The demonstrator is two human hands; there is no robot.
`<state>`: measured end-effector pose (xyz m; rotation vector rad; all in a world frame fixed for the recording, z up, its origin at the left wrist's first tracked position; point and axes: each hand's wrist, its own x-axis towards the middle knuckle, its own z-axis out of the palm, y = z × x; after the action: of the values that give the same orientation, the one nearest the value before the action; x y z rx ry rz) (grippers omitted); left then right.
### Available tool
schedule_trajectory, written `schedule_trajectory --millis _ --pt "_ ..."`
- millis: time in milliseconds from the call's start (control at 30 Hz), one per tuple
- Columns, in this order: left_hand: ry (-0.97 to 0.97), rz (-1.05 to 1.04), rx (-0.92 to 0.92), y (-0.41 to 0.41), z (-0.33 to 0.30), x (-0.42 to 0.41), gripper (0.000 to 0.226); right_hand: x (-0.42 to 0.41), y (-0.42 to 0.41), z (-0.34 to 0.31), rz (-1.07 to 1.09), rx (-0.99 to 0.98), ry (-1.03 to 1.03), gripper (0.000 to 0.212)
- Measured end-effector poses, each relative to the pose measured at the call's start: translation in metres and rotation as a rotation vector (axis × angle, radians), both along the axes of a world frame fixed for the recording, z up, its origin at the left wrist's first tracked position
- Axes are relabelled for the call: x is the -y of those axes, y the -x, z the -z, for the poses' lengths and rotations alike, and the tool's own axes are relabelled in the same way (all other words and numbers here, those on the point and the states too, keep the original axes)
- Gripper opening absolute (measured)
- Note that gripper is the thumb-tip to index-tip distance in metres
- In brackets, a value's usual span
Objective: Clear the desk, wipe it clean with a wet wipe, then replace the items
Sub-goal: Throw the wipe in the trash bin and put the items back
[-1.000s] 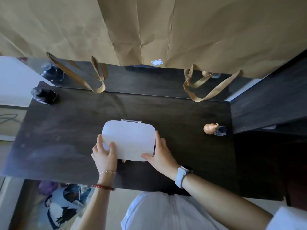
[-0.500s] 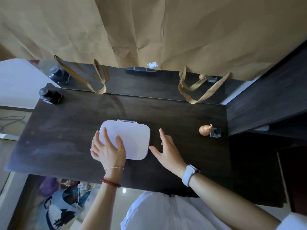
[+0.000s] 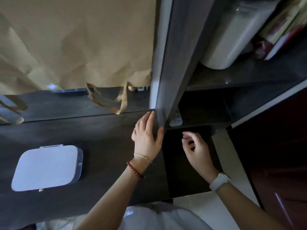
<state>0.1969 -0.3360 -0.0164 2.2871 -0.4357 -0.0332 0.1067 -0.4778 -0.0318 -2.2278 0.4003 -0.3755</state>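
The white rounded box [image 3: 46, 168] lies on the dark desk [image 3: 99, 135] at the left, with no hand on it. My left hand [image 3: 146, 136] rests at the desk's right end, fingers straight, thumb against the edge of the upright grey panel [image 3: 167, 63]. My right hand [image 3: 197, 150] hovers over the dark lower compartment [image 3: 182, 176] right of the desk, fingers loosely curled, with nothing visible in it. The small gourd shows only as a reflection [image 3: 131, 88] in the mirror strip behind the desk.
Brown paper bags [image 3: 74, 39] hang over the back, their handles [image 3: 106, 100] drooping to the desk. A small clear object [image 3: 176, 120] sits on the side shelf. A white container [image 3: 235, 34] stands on the upper shelf. A dark red cabinet [image 3: 279, 155] is at the right.
Both hands have left the white box and moved right to the desk's end and side shelf. The view swung right, so the box now sits far left.
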Motion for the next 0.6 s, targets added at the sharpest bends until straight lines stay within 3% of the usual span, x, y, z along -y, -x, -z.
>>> schedule_trajectory --millis 133,200,300,467,600 --pt "0.170 0.032 -0.059 -0.004 -0.009 0.042 0.054 0.032 -0.028 0.000 -0.030 -0.082 0.283 0.045" --pt "0.193 -0.025 -0.052 -0.005 -0.007 0.045 0.050 0.031 -0.046 0.003 -0.156 -0.239 0.460 0.059" --pt "0.166 -0.086 -0.045 -0.004 -0.006 0.046 0.046 0.023 -0.061 0.014 -0.240 -0.401 0.640 0.061" --pt "0.140 -0.093 -0.008 -0.005 -0.007 0.044 0.045 0.026 -0.041 0.030 -0.074 -0.193 0.770 0.055" --pt "0.146 -0.091 -0.046 -0.003 -0.008 0.044 0.046 0.041 -0.030 0.027 -0.063 0.028 0.736 0.030"
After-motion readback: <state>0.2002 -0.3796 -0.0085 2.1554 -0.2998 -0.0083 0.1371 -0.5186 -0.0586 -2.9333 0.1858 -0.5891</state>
